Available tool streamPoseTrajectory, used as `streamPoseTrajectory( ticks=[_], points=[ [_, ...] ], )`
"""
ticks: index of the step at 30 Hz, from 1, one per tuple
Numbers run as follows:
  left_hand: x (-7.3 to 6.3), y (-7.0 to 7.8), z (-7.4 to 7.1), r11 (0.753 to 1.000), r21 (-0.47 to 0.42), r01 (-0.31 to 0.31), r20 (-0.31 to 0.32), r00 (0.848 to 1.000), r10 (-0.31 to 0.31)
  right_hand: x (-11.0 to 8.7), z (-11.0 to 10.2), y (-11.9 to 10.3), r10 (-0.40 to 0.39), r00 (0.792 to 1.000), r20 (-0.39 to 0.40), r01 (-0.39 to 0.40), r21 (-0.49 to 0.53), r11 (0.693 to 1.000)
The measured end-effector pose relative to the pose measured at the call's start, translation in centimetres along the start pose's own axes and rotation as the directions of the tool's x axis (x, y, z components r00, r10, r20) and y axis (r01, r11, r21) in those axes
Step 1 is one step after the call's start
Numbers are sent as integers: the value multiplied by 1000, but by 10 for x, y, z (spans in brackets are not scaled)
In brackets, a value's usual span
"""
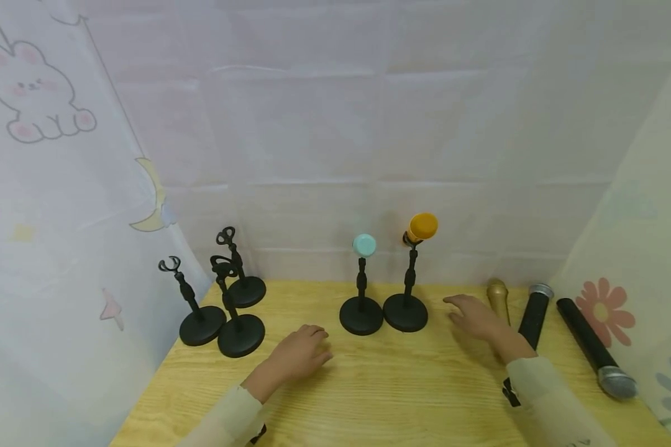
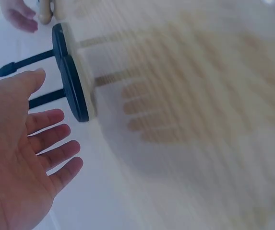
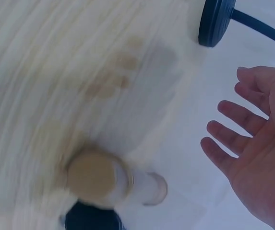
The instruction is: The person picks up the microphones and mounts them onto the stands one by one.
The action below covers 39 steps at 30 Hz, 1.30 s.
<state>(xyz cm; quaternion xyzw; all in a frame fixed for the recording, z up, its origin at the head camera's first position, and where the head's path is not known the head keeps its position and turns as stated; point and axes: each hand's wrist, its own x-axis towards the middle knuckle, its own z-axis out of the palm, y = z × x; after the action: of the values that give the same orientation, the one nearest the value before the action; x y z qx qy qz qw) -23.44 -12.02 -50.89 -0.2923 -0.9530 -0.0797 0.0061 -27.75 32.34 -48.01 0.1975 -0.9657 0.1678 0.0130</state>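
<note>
My left hand [image 1: 297, 354] hovers over the wooden table in front of the stands, fingers loosely spread and holding nothing. To the right, my empty right hand [image 1: 477, 318] reaches out beside the gold microphone [image 1: 498, 299], its fingers relaxed. Between and beyond the hands stand two black microphone stands; the left one [image 1: 361, 315] bears a turquoise round-ended piece [image 1: 364, 245], the right one [image 1: 405, 311] an orange one [image 1: 422, 227]. In the left wrist view the open palm [image 2: 12, 153] overlaps the two stands' poles. The right palm [image 3: 267, 167] lies apart from the stand base [image 3: 216, 21].
Three more black stands, one nearer [image 1: 241, 336], one at left [image 1: 202, 325] and one behind [image 1: 246, 291], hold nothing in their clips. Right of my right hand lie a black microphone [image 1: 535, 316], partly behind my forearm, and another [image 1: 589, 338] by the table's right edge. Cloth hangs behind.
</note>
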Motion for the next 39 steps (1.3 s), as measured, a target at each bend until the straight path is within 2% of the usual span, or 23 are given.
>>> streamPoseTrajectory(
  ticks=[7, 15, 21, 26, 29, 34, 39],
  points=[
    [-26, -18, -4, 997, -68, 40, -36, 998, -43, -10, -14, 15, -3, 999, -40, 3, -20, 1000],
    [-54, -37, -17, 983, -138, 119, -64, 990, -129, -20, -22, 28, 101, 995, 6, -101, -30, 994],
    [-71, -49, -26, 953, -189, 235, -48, 968, -248, -24, -24, 40, 211, 977, 25, -211, -21, 977],
    [-87, -63, -26, 929, -211, 304, -49, 946, -320, -25, -25, 54, 230, 973, 5, -229, -65, 971],
    [-98, -73, -27, 910, -225, 348, -30, 931, -364, -26, -25, 60, 256, 967, -4, -256, -40, 966],
    [-111, -87, -32, 888, -242, 392, -7, 914, -405, -30, -25, 68, 319, 948, -4, -319, 16, 948],
    [-119, -99, -39, 883, -239, 403, 3, 910, -415, -31, -24, 73, 360, 933, 11, -360, 39, 932]
  ],
)
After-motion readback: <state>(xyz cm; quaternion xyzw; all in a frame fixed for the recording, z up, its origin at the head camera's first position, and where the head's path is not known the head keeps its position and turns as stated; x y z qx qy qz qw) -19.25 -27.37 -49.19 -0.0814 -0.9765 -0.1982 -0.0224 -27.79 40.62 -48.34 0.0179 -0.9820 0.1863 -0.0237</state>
